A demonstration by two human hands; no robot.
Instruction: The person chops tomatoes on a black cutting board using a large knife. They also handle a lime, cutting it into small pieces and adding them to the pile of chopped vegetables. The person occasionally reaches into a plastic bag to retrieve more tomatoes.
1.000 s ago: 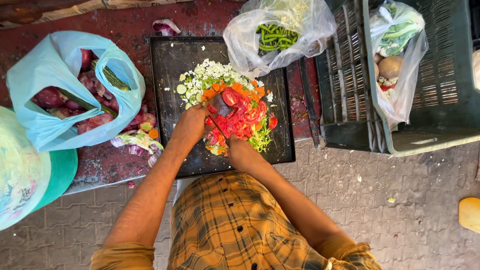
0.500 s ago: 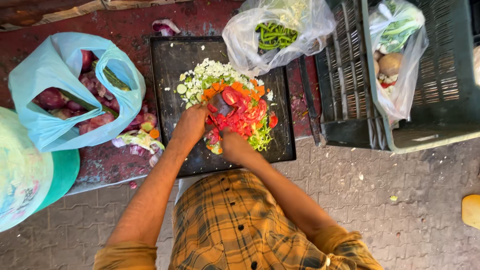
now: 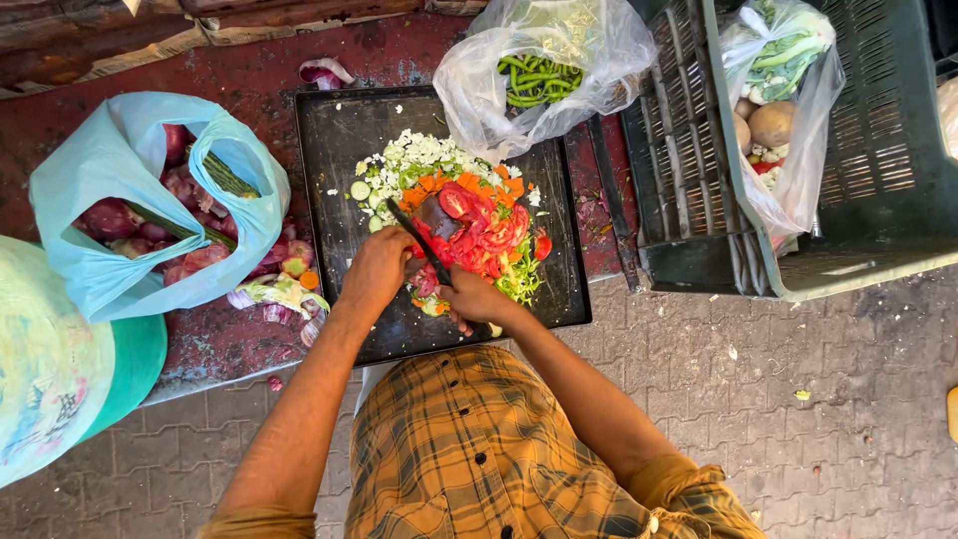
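Left hand (image 3: pixel 377 271) and right hand (image 3: pixel 471 296) both closed, working at the 6 o'clock edge of the vegetable pile (image 3: pixel 461 215) on a dark tray (image 3: pixel 559 269).

Right hand grips the knife (image 3: pixel 419 243); its blade points toward 11 o'clock into the cut tomato. What the left fingers hold: cannot tell. Blue bag (image 3: pixel 110 200) of red onions at 9 o'clock; clear bag (image 3: pixel 539 70) of green chillies at 1 o'clock; green crate (image 3: pixel 858 180) at 3 o'clock.

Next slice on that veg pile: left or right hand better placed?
Right, probably. The right hand grips the knife, its blade lying at the edge of the chopped vegetables on the black tray. The left hand sits beside the blade.
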